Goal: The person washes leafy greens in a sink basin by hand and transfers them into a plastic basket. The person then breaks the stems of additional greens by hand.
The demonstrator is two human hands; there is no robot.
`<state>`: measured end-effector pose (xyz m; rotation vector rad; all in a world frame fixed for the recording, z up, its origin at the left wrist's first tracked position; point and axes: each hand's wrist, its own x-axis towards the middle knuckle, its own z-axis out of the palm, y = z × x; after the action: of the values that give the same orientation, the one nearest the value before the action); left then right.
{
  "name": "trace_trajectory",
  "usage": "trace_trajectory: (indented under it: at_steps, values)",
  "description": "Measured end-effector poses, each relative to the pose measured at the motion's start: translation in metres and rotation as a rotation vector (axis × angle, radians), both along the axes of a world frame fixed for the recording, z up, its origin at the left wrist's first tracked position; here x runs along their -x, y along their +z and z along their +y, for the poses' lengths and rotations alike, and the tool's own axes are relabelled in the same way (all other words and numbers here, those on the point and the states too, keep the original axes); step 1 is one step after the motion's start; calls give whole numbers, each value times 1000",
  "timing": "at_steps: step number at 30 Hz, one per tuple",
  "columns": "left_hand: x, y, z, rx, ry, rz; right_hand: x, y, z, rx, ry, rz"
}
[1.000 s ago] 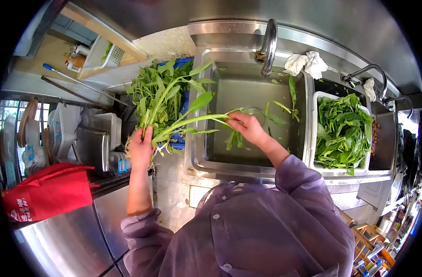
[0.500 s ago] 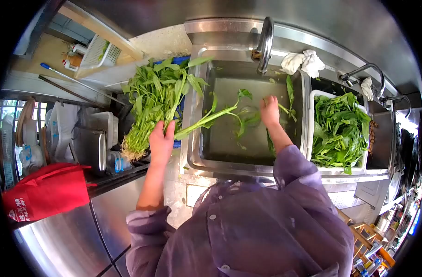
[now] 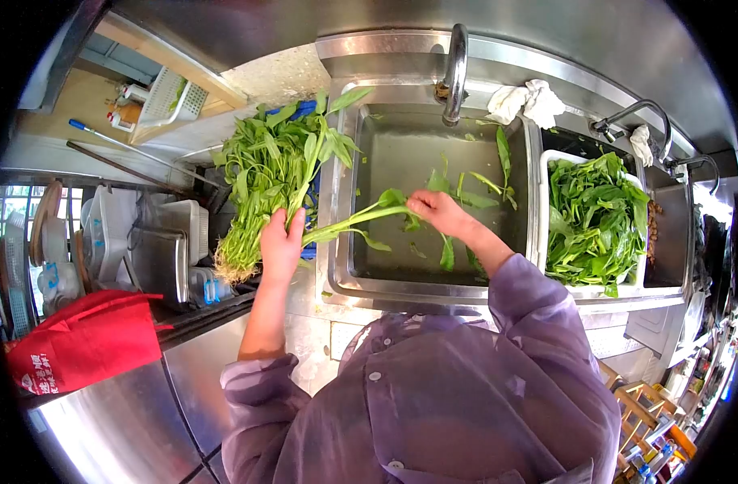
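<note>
My left hand (image 3: 281, 244) is closed around the lower ends of some water spinach stems (image 3: 345, 223), which stretch right over the sink's edge. Over the sink (image 3: 369, 284), my right hand (image 3: 441, 214) pinches the leafy far end of these stems. Beside my left hand lies a large pile of water spinach (image 3: 260, 177), its pale roots toward me. Loose pieces, including a long leaf (image 3: 504, 153), float in the water. To the right of the sink, a white basket (image 3: 544, 218) holds a heap of torn greens (image 3: 595, 222).
A curved faucet (image 3: 456, 77) rises behind the sink, with white cloths (image 3: 526, 102) to its right. A second faucet (image 3: 651, 109) stands farther right. At left are stacked trays (image 3: 163, 250) and a red bag (image 3: 87, 343) on a steel cabinet.
My right hand has moved left from the sink's right side to the stem tips and closed on them. A piece now floats where it was. My left hand keeps its hold.
</note>
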<state>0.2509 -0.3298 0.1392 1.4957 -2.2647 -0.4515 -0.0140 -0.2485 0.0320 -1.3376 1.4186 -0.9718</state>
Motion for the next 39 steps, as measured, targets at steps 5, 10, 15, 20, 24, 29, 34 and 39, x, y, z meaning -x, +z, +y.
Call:
trace_trajectory:
  at_steps: [5, 10, 15, 20, 24, 29, 34, 39]
  values:
    - [30, -19, 21, -33, 106, 52, -11, -31, -25, -308, -495, -487]
    - [22, -18, 13, 0, 145, 95, 47, -111, -25, -336, -716, 380]
    - [20, -14, 12, -61, 92, 24, -6, -11, -7, 495, -152, 488]
    - [22, -7, 9, -455, 218, 244, -17, 1, 1, 225, -69, 76]
    - [48, -29, 22, -166, 56, 152, -27, -38, -12, -98, -391, -367]
    - [68, -27, 31, -74, 89, 37, 21, -122, -39, -271, -627, 288]
    - [61, -20, 25, -111, 16, 12, 6, -4, -21, 531, -398, 682]
    - [41, -48, 9, -16, -43, 158, -17, 11, -8, 546, 87, 692]
